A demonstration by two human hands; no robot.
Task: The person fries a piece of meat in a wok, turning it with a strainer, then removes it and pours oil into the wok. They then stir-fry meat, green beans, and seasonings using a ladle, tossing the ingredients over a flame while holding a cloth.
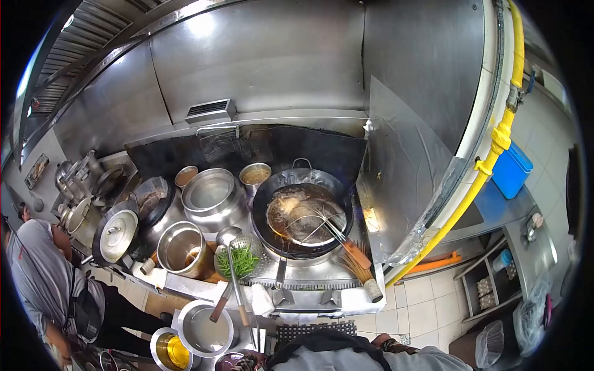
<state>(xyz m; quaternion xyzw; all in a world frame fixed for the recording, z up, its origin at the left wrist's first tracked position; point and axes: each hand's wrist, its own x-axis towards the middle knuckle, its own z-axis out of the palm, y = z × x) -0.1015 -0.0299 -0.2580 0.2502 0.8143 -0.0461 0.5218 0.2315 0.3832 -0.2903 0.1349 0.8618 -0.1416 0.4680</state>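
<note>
One strainer (314,230) sits in the wok (262,209), frying apparently underway; lifting it would call for its handle (357,254). Neither hand shows clearly; I cannot tell their grip.

1. Readable text, brands, numbers: none made out.
2. Panel (37,171), wall at far left: small, tilted; any lettering on it too small to read.
3. Patterned square (404,339) on floor tiles: dark marks on pale ground; whether a printed code or mere decoration, cannot tell.
</note>
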